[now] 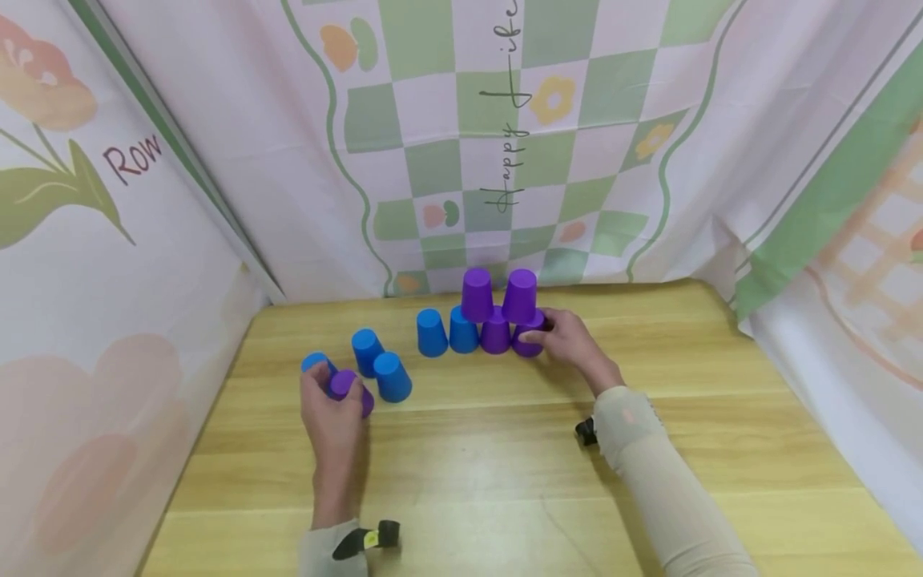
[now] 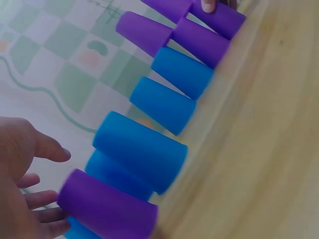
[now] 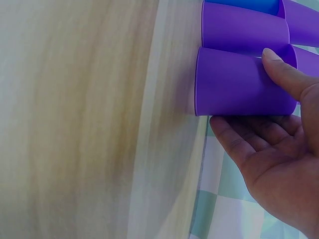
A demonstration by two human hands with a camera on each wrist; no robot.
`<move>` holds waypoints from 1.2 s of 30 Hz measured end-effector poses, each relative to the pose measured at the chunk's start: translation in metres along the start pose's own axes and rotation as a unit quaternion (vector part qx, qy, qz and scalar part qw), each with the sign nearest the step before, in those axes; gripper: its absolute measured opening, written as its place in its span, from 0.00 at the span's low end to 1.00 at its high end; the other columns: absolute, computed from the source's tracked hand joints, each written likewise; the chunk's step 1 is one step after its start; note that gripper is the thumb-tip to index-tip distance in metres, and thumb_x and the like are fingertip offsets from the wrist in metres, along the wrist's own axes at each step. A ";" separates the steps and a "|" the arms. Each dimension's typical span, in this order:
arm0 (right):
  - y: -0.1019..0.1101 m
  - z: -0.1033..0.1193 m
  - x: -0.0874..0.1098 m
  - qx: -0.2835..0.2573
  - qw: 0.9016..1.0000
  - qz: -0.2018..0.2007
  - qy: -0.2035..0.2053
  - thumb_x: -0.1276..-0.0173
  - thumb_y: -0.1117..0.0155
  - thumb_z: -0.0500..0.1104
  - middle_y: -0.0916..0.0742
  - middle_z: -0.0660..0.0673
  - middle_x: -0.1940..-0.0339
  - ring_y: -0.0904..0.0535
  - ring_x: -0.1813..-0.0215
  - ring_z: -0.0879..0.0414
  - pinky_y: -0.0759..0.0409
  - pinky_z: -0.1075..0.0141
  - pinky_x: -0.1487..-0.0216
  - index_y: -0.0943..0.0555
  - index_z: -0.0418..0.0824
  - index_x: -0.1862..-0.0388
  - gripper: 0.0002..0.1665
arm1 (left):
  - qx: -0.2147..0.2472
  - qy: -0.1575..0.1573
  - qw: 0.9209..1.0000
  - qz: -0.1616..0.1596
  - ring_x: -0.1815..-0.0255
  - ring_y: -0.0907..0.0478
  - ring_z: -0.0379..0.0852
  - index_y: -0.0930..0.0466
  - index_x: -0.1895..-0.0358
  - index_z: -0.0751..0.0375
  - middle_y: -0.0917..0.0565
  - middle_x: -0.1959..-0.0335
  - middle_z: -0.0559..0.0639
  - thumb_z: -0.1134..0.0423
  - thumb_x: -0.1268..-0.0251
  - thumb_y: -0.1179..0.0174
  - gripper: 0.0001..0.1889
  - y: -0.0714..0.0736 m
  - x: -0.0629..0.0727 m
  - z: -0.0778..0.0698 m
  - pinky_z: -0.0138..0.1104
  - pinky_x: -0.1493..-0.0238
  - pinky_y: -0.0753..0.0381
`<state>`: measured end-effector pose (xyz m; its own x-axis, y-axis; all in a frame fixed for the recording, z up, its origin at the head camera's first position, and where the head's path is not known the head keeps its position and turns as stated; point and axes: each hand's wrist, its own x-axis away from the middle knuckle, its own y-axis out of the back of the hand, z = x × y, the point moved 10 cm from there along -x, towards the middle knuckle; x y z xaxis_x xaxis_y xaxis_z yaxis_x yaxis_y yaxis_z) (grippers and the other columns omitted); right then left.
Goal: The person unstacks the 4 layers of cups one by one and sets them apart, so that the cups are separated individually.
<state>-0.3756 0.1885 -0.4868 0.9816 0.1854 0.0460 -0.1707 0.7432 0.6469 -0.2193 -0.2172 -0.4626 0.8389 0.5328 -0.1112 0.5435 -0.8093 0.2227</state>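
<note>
My left hand (image 1: 330, 417) is at the front left, around the top of an upside-down purple cup (image 1: 344, 383). In the left wrist view its thumb stands off from that cup and the spread fingers are right at the cup's closed end. A blue cup (image 1: 316, 362) stands just behind, partly hidden by the hand. My right hand (image 1: 571, 346) grips the rightmost lower purple cup (image 3: 239, 84), thumb on its near side and fingers along the other. Beside it stands another purple cup (image 1: 495, 335). Two more purple cups, left (image 1: 477, 295) and right (image 1: 521, 296), form an upper row.
Left of the purple cups, two blue cups (image 1: 432, 333) (image 1: 464, 332) stand in the same row. Nearer the left hand are two more blue cups (image 1: 367, 353) (image 1: 392, 378). A patterned curtain (image 1: 505, 160) hangs along the back edge of the wooden table (image 1: 476, 465).
</note>
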 end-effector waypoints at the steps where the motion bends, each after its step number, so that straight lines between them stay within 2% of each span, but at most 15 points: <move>1: 0.000 -0.001 0.000 0.000 1.000 0.001 -0.001 0.29 0.27 0.51 0.11 0.33 0.45 0.15 0.43 0.39 0.18 0.44 0.36 0.17 0.34 0.37 0.29 | 0.001 -0.007 1.000 -0.005 0.24 0.31 0.63 0.34 0.28 0.66 0.27 0.29 0.67 0.71 0.29 0.35 0.29 0.001 -0.001 -0.003 0.58 0.23 0.31; 4: 0.000 -0.002 0.000 0.002 1.000 0.003 -0.003 0.28 0.27 0.52 0.12 0.33 0.44 0.15 0.43 0.39 0.18 0.44 0.36 0.18 0.34 0.37 0.29 | 0.002 -0.031 0.999 -0.020 0.25 0.30 0.66 0.32 0.30 0.70 0.25 0.30 0.70 0.74 0.33 0.34 0.29 0.004 -0.004 -0.014 0.57 0.22 0.31; 7: 0.000 -0.002 0.000 0.001 1.000 0.005 -0.005 0.28 0.27 0.52 0.12 0.33 0.44 0.15 0.42 0.39 0.18 0.44 0.35 0.18 0.34 0.36 0.30 | 0.005 -0.048 0.998 -0.027 0.25 0.29 0.64 0.30 0.31 0.69 0.24 0.30 0.68 0.74 0.34 0.33 0.29 0.003 -0.004 -0.022 0.56 0.22 0.31; 11: 0.001 -0.002 0.000 -0.003 1.000 0.003 -0.007 0.29 0.27 0.52 0.12 0.34 0.44 0.15 0.43 0.40 0.17 0.44 0.36 0.18 0.35 0.37 0.29 | 0.012 -0.065 0.998 -0.021 0.26 0.28 0.62 0.29 0.32 0.67 0.23 0.32 0.64 0.71 0.32 0.32 0.27 -0.006 -0.001 -0.031 0.55 0.24 0.28; 16: -0.001 -0.001 0.000 -0.008 1.000 0.001 -0.006 0.29 0.26 0.51 0.11 0.35 0.46 0.15 0.44 0.40 0.16 0.45 0.38 0.17 0.36 0.39 0.27 | 0.016 -0.096 0.995 -0.005 0.28 0.26 0.60 0.28 0.33 0.66 0.22 0.32 0.64 0.70 0.30 0.32 0.25 -0.021 0.005 -0.042 0.55 0.26 0.26; 20: -0.001 0.000 0.002 -0.009 1.000 0.000 -0.001 0.29 0.26 0.51 0.11 0.35 0.46 0.15 0.43 0.40 0.17 0.45 0.37 0.17 0.36 0.39 0.27 | 0.029 -0.100 0.995 0.012 0.25 0.27 0.59 0.27 0.33 0.64 0.22 0.31 0.64 0.69 0.30 0.32 0.25 -0.031 0.011 -0.047 0.56 0.22 0.31; 24: 0.000 0.001 0.002 -0.007 1.000 -0.002 0.001 0.29 0.26 0.51 0.11 0.35 0.46 0.15 0.43 0.40 0.17 0.45 0.37 0.17 0.36 0.39 0.27 | 0.042 -0.102 0.994 0.027 0.27 0.26 0.61 0.26 0.33 0.65 0.21 0.32 0.66 0.70 0.32 0.30 0.26 -0.040 0.016 -0.054 0.55 0.23 0.29; 30: -0.001 0.000 0.002 -0.014 1.000 0.002 0.000 0.28 0.27 0.51 0.11 0.35 0.46 0.15 0.44 0.41 0.16 0.46 0.38 0.17 0.35 0.39 0.27 | 0.033 -0.082 0.994 0.062 0.26 0.27 0.56 0.28 0.31 0.59 0.21 0.32 0.56 0.67 0.31 0.30 0.27 -0.063 0.020 -0.057 0.52 0.23 0.29; 36: -0.001 0.000 0.002 -0.010 1.000 0.001 0.001 0.28 0.27 0.50 0.11 0.35 0.47 0.14 0.45 0.41 0.16 0.46 0.38 0.17 0.35 0.40 0.26 | 0.041 -0.116 0.989 0.082 0.29 0.26 0.53 0.27 0.32 0.61 0.20 0.35 0.55 0.66 0.32 0.29 0.27 -0.088 0.025 -0.067 0.48 0.23 0.28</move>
<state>-0.3739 0.1881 -0.4872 0.9811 0.1881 0.0462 -0.1747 0.7558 0.6311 -0.2481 -0.1163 -0.4195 0.8947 0.3301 -0.3010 0.3928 -0.9023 0.1779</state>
